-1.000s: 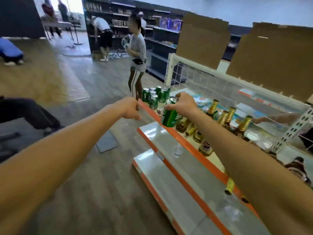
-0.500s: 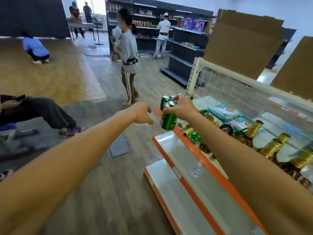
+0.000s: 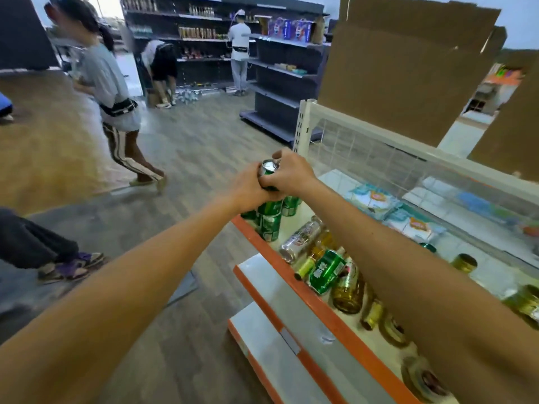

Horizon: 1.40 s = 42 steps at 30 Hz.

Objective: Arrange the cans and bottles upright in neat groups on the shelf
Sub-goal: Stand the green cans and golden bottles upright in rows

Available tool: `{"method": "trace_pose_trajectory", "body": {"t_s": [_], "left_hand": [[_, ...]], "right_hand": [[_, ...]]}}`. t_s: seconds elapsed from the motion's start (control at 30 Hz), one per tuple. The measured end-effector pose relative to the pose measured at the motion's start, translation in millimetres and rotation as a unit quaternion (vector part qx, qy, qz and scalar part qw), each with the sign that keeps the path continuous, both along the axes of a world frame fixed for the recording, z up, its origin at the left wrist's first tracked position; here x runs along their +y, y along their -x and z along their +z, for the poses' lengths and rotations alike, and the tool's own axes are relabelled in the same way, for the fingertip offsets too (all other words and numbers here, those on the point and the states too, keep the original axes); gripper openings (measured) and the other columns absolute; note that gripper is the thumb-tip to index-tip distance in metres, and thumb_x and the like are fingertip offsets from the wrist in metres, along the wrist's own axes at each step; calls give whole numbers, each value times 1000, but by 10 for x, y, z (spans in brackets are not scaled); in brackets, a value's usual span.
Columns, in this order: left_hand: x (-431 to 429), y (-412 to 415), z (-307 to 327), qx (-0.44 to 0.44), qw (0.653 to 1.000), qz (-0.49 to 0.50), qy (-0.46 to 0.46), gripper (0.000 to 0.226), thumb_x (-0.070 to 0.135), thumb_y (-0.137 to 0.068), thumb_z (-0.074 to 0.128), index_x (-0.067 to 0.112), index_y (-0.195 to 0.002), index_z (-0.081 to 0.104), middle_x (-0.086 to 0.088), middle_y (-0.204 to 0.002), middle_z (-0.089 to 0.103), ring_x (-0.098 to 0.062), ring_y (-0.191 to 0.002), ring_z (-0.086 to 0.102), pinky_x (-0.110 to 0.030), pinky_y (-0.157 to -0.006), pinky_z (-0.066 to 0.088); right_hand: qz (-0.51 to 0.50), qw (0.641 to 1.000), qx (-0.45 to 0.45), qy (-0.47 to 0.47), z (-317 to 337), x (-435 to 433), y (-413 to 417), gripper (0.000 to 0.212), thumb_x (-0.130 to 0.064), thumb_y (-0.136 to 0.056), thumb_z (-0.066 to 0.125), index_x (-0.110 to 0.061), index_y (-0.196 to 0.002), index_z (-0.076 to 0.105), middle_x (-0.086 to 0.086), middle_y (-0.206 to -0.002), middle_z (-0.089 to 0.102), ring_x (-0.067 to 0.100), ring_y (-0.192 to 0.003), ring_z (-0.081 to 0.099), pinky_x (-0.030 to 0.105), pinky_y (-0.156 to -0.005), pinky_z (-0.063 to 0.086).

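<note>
As left hand (image 3: 250,188) and right hand (image 3: 292,174) clasp it, the green can (image 3: 269,167) shows a silver top

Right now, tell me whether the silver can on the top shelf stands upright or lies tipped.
Tipped. The silver can lies on its side on the shelf, one end toward the orange front edge, among toppled bottles.

Grey wood-plank floor (image 3: 204,147) ran across centre, with a tan mat (image 3: 43,147) at left. Dark, partly stocked shelving units (image 3: 280,68) stood upper centre. Brown cardboard sheets (image 3: 408,68) rose upper right. Daylight (image 3: 108,7) showed upper left.
</note>
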<state>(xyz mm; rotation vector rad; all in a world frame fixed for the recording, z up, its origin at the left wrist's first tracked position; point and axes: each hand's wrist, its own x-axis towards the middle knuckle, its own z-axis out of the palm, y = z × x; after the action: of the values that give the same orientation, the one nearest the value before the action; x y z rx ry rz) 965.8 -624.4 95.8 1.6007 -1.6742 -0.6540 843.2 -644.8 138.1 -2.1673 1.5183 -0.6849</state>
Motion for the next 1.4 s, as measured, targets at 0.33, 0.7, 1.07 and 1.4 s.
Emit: {"method": "trace_pose_trajectory", "body": {"t_s": [0.33,0.7,1.07,1.4], "left_hand": [[-1186,252,-385,16,997,-52,-56,56,38,-57,88,26,-104,60,7,-95,68,-12,-94,66,-39,-91,55],[-2016,380,-1029,-165,977,-77,-109,82,59,-54,80,16,-120,55,-4,-111,62,-26,-102,61,-39,-85,53],[-2277,280,-1478,-416,896,-120,-101,82,63,-75,69,8,-132,45,-16,-133,49,-36,-131,40,-62,-113,15],[-2342,357,-1285,-364,917,-141,-82,67,46,-78,69,11,-132,48,-18,-132,51,-38,-126,44,-55,-105,35]], "right_hand": [[-74,991,-46,-100,-223,-890,608,71,-51,-87,67,-8,-140,47,10,-134,57,24,-115,56,35,-94,47],[-208,967,-3,-149,-808,-1358,1117,65,-46,-91,63,-8,-141,46,11,-141,51,26,-125,52,38,-102,44],[-254,950,24,-180,-1117,-1455,1140,66,-48,-92,61,-8,-142,45,10,-140,52,27,-121,55,39,-100,47],[-283,943,13,-173,-1061,-1234,1095,63,-44,-92,62,-8,-141,47,10,-140,53,26,-123,53,38,-102,46]]}}
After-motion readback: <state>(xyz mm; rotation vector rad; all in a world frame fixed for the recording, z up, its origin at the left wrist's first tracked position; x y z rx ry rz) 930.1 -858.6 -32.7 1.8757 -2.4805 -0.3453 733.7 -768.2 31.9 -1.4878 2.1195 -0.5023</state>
